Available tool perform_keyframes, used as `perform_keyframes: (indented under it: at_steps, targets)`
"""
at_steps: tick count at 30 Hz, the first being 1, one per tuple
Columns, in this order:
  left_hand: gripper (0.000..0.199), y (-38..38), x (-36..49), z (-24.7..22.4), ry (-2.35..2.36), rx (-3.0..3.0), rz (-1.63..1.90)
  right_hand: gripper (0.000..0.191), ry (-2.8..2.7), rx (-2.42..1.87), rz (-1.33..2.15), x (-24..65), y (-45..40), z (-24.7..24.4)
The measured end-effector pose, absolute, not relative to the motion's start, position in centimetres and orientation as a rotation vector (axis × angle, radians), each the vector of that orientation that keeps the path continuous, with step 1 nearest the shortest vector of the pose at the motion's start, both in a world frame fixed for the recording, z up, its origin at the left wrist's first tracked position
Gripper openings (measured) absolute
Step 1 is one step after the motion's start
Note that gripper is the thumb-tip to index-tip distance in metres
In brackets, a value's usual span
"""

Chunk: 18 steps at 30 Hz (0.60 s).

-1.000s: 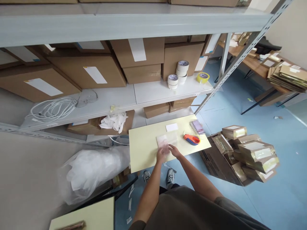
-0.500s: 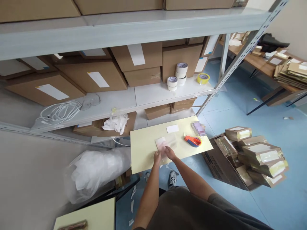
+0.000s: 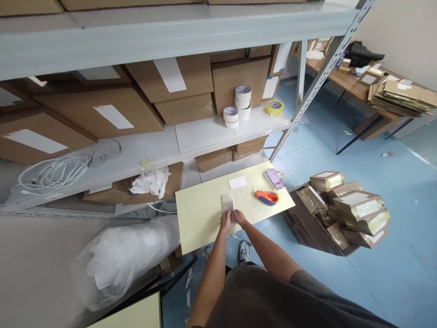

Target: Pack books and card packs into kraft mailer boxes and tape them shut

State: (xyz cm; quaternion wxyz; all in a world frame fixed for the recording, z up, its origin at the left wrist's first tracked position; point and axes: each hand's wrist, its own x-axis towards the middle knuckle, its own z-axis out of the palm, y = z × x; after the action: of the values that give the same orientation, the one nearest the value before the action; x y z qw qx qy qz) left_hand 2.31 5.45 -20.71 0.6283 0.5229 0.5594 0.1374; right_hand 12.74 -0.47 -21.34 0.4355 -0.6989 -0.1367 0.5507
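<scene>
- The left hand (image 3: 225, 219) and the right hand (image 3: 239, 217) are close together over the near part of the table (image 3: 198, 205), with their fingers almost meeting.
- A translucent sheet (image 3: 226, 202) lies on the table, and both hands are at its near end.
- The fingers of both hands are bent, but they appear small here; I cannot tell how far each grip is open, nor whether it pinches the sheet or only presses it.
- Beyond the sheet, a white card (image 3: 237, 182) lies flat.
- To the right there is an orange and blue tool (image 3: 267, 197), and just behind it a purple thing (image 3: 273, 178), which is blurred into squares.
- Beside the table, small cartons (image 3: 357, 205) are piled in a large box (image 3: 309, 233).
- On the shelf (image 3: 201, 136), white tape rolls (image 3: 242, 96) stand near a yellow tape roll (image 3: 274, 108).
</scene>
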Motion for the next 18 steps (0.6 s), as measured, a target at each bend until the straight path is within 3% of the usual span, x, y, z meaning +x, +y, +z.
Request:
perform_keyframes:
  at_steps: [5, 9, 18]
  targets:
    - [0.050, 4.7, 2.6, -21.4, 1.269, 1.287, 0.217, 0.061, -0.410, -1.945, 1.121, 15.6, -2.6, -21.7]
    - [0.044, 4.8, 1.3, -21.5, 1.342, 1.364, 0.306, 0.063, -0.431, -1.845, 1.260, 15.7, -3.5, -21.8]
    - [0.049, 8.2, -5.5, -21.7, 1.345, 1.157, 0.368, 0.068, -0.325, -1.680, 1.415, 10.7, -0.1, -21.8]
